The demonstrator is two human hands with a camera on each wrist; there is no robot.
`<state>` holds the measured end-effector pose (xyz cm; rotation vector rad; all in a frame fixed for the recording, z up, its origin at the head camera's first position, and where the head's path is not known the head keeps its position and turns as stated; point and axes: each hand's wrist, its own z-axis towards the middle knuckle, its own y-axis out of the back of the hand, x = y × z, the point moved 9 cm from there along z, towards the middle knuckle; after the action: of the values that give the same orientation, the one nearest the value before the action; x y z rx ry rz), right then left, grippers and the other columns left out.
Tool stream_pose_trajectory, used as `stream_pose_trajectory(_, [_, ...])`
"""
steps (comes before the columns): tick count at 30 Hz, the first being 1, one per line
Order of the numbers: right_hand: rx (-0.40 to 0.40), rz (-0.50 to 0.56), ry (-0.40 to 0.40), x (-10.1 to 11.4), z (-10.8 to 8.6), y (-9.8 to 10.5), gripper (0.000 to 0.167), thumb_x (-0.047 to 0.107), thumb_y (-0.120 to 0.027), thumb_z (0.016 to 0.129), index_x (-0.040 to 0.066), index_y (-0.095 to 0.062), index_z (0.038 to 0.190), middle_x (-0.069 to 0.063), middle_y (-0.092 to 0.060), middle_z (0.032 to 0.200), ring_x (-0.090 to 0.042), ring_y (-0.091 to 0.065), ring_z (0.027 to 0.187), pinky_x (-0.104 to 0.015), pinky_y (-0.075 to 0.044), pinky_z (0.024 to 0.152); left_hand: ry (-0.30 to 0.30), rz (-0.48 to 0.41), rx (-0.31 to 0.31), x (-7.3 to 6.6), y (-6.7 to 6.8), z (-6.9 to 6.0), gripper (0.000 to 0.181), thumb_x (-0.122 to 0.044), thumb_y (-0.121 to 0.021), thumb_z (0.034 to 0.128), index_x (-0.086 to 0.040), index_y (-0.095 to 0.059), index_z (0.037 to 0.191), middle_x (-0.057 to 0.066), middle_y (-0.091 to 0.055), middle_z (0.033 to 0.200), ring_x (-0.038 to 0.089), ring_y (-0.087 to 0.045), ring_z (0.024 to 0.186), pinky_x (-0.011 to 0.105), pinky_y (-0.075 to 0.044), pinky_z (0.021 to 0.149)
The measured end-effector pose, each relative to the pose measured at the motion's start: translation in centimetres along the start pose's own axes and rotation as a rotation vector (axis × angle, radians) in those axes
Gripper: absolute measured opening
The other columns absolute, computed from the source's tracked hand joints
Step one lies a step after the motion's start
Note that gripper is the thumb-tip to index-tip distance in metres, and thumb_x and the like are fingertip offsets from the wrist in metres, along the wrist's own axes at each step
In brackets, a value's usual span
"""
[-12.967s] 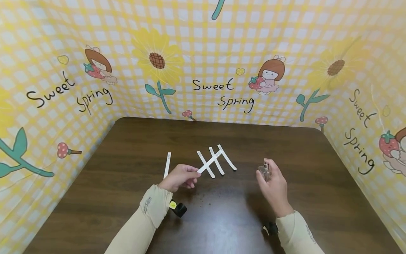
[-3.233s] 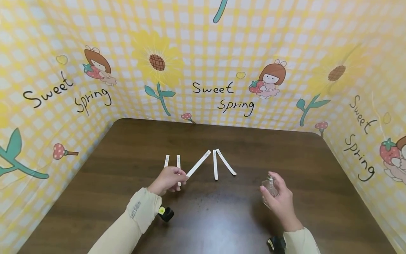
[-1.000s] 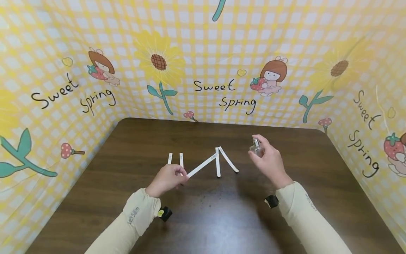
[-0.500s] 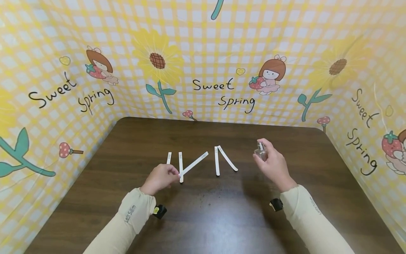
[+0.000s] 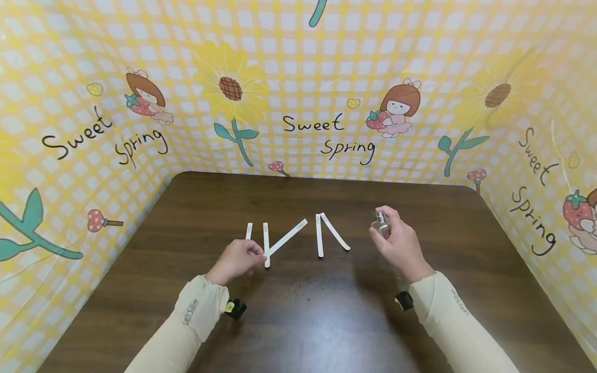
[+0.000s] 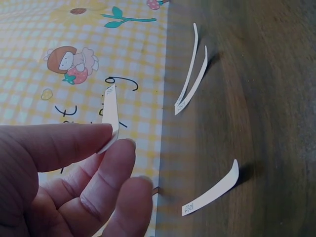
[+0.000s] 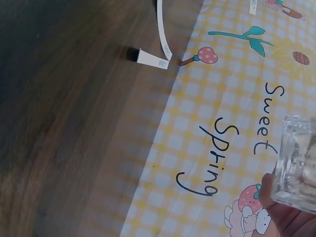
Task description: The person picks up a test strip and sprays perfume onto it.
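Observation:
My left hand point(image 5: 236, 261) pinches one end of a white paper perfume test strip point(image 5: 290, 234) between thumb and fingers. The strip slants up to the right, raised above the table in the left wrist view. My right hand point(image 5: 402, 247) grips a small clear glass perfume spray bottle point(image 5: 381, 226), index finger on its silver spray top. The bottle stays apart from the held strip, to its right. In the right wrist view only part of the glass bottle point(image 7: 296, 165) shows; its top is out of frame.
Two strips lie left of centre, one strip point(image 5: 266, 235) crossed by the held one in view, the other strip point(image 5: 249, 230) partly behind the left hand. Two more, an upright strip point(image 5: 319, 238) and a slanting strip point(image 5: 337, 234), meet at their tops on the dark wooden table point(image 5: 298, 331).
Since 13 seconds ago, one strip has joined the left side and another is in my left hand. Over the last second that strip has moved left, off the right-hand pair; the bottle has lowered slightly.

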<state>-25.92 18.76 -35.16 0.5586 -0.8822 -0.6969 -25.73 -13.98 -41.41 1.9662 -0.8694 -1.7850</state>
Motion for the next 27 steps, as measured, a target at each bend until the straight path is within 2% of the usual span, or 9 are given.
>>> stream_pose_trajectory(5, [-0.053, 0.028, 0.015, 0.2, 0.0, 0.3, 0.049, 0.005, -0.07, 0.083, 0.008, -0.044, 0.126, 0.0, -0.042, 0.058, -0.008, -0.035, 0.048, -0.028, -0.034, 0.046, -0.001, -0.01, 0.009, -0.2, -0.1, -0.1, 0.007, -0.007, -0.068, 0.0846, -0.001, -0.066, 0.08, 0.004, -0.06, 0.064, 0.012, -0.052, 0.047, 0.027, -0.043, 0.05])
stream_pose_trajectory(10, [-0.12, 0.061, 0.035, 0.1, -0.3, 0.9, 0.052, 0.003, -0.072, 0.081, 0.008, -0.046, 0.126, -0.001, -0.045, 0.061, -0.009, -0.036, 0.05, -0.028, -0.036, 0.046, 0.038, -0.065, 0.017, 0.2, -0.4, 0.1, 0.007, -0.006, -0.067, 0.0856, 0.0, -0.066, 0.082, 0.009, -0.064, 0.067, 0.013, -0.052, 0.047, 0.029, -0.046, 0.051])
stream_pose_trajectory(15, [-0.124, 0.059, 0.027, 0.0, -0.4, 1.1, 0.052, 0.004, -0.072, 0.081, 0.008, -0.047, 0.126, -0.003, -0.046, 0.062, -0.01, -0.037, 0.05, -0.028, -0.036, 0.046, 0.078, -0.179, 0.013, 1.0, -0.9, 0.5, 0.007, -0.003, -0.067, 0.0862, 0.004, -0.064, 0.085, 0.014, -0.066, 0.071, 0.012, -0.051, 0.045, 0.032, -0.051, 0.05])
stream_pose_trajectory(19, [-0.134, 0.064, 0.031, -0.1, -0.7, 1.3, 0.052, 0.004, -0.072, 0.081, 0.008, -0.047, 0.126, -0.006, -0.051, 0.066, -0.012, -0.04, 0.052, -0.028, -0.037, 0.046, 0.106, -0.279, 0.011, 1.7, -1.7, 0.9, 0.006, -0.001, -0.064, 0.087, 0.005, -0.062, 0.087, 0.014, -0.066, 0.072, 0.01, -0.05, 0.044, 0.027, -0.048, 0.047])
stream_pose_trajectory(24, [-0.233, 0.085, 0.085, 0.0, -1.2, 2.2, 0.053, 0.002, -0.073, 0.076, 0.004, -0.048, 0.123, -0.017, -0.06, 0.074, -0.021, -0.052, 0.053, -0.035, -0.044, 0.046, 0.157, -0.385, 0.031, 2.5, -3.1, 1.2, 0.007, -0.003, -0.061, 0.0901, 0.003, -0.057, 0.092, 0.013, -0.068, 0.076, 0.01, -0.052, 0.046, 0.025, -0.044, 0.046])
stream_pose_trajectory(27, [-0.29, 0.093, 0.109, 0.0, -1.6, 2.8, 0.053, 0.001, -0.073, 0.074, 0.002, -0.049, 0.121, -0.02, -0.061, 0.076, -0.026, -0.057, 0.055, -0.04, -0.047, 0.047, 0.167, -0.428, 0.037, 2.7, -3.8, 1.3, 0.009, -0.005, -0.059, 0.0921, 0.003, -0.055, 0.095, 0.011, -0.069, 0.078, 0.009, -0.054, 0.046, 0.023, -0.042, 0.045])
